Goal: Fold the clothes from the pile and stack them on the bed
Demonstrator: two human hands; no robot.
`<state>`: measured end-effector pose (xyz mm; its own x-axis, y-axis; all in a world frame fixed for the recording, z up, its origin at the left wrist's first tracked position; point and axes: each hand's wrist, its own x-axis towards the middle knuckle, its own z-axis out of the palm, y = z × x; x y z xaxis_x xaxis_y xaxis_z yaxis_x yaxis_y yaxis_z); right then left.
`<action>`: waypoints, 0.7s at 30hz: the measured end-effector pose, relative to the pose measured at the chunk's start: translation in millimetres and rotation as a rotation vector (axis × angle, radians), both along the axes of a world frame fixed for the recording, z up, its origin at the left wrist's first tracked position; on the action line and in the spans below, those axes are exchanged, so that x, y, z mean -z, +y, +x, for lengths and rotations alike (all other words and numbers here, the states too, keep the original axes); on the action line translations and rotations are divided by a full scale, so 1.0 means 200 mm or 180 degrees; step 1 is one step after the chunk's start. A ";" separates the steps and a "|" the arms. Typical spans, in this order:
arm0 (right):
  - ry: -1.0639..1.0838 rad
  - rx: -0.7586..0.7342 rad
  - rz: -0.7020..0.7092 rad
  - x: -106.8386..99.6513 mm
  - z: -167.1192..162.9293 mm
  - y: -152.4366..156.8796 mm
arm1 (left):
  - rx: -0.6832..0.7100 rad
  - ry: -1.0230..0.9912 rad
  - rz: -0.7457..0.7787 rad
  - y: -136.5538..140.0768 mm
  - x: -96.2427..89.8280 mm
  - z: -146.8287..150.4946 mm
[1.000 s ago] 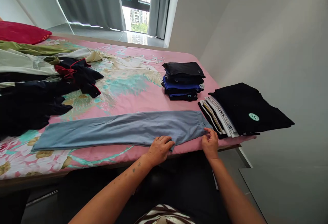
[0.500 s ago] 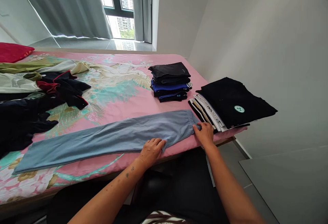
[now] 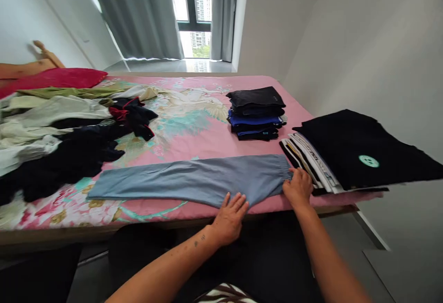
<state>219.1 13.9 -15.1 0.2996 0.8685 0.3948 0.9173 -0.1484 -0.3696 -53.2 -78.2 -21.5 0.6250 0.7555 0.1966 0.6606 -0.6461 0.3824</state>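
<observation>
Blue-grey trousers [image 3: 194,180], folded lengthwise, lie along the front edge of the bed, with the gathered elastic waistband [image 3: 283,166] at the right end. My left hand [image 3: 230,217] rests with fingers apart on the lower edge of the trousers near the crotch. At the waistband's corner, the fingers and thumb of my right hand [image 3: 298,186] are closed on the fabric; the fingertips are partly hidden. Right beside that hand stands a stack of folded light and dark clothes [image 3: 311,162], topped by a black garment [image 3: 367,143] with a round green-and-white emblem.
Behind the waistband is a neat pile of folded dark and blue clothes [image 3: 256,113]. Loose clothes [image 3: 65,132] lie heaped on the left, before a red pillow [image 3: 65,80]. The pink flowered bed sheet [image 3: 204,143] lies beneath. A wall [image 3: 339,53] rises at right.
The view has turned left, so everything sits further right in the picture. My left hand has spread its fingers more on the trousers. My right hand stays at the waistband.
</observation>
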 end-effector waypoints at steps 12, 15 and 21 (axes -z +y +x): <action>-0.0046 -0.1895 -0.0237 0.15 -0.56 0.10 | -0.1511 0.0502 -0.0228 0.28 -0.09 -0.61; -0.0530 -0.1706 -0.0378 0.25 -0.57 0.06 | -0.2260 0.1055 -0.0537 0.31 -0.08 -1.06; -0.0725 -0.1621 -0.0371 0.29 -0.57 0.04 | -0.4213 0.0196 -0.0548 0.12 -0.10 -1.78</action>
<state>104.6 22.2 -73.8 -0.2499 0.9227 0.2934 0.9383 0.3056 -0.1619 -409.1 -53.4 -2.0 -0.5884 0.8077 0.0364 0.7671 0.5434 0.3411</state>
